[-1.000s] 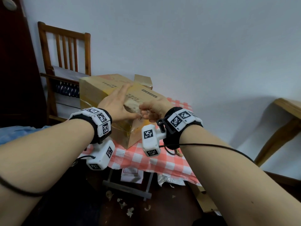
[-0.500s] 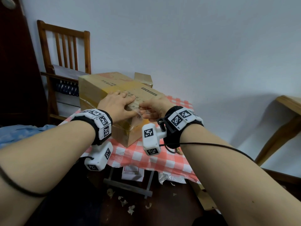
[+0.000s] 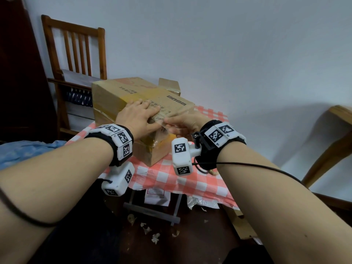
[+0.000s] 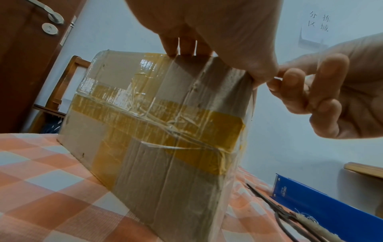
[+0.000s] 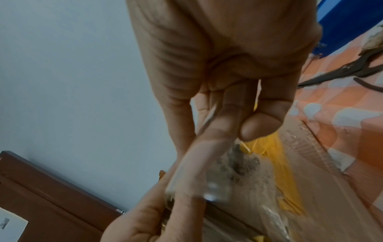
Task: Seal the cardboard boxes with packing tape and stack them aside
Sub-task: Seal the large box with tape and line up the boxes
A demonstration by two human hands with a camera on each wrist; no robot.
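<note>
A brown cardboard box (image 3: 114,96) wrapped in yellow and clear tape stands on the checked table (image 3: 181,180). My left hand (image 3: 139,117) lies flat on the box's top near its front edge, fingers straight and pressing down; the left wrist view shows those fingertips (image 4: 186,47) on the top edge of the box (image 4: 165,147). My right hand (image 3: 182,123) sits at the near top corner and pinches a strip of clear tape (image 3: 162,126). In the right wrist view its thumb and fingers (image 5: 257,127) hold the tape strip (image 5: 207,172) over the box (image 5: 311,188).
A smaller cardboard box (image 3: 169,85) stands behind the big one. A wooden chair (image 3: 76,50) is at the back left, wooden furniture (image 3: 339,119) at the right. A blue tape dispenser (image 4: 323,206) and scissors (image 4: 290,219) lie on the cloth right of the box. Paper scraps litter the floor.
My left hand came down from a raised, reaching pose to lie flat on the box top. The right hand kept its pinch on the tape at the corner.
</note>
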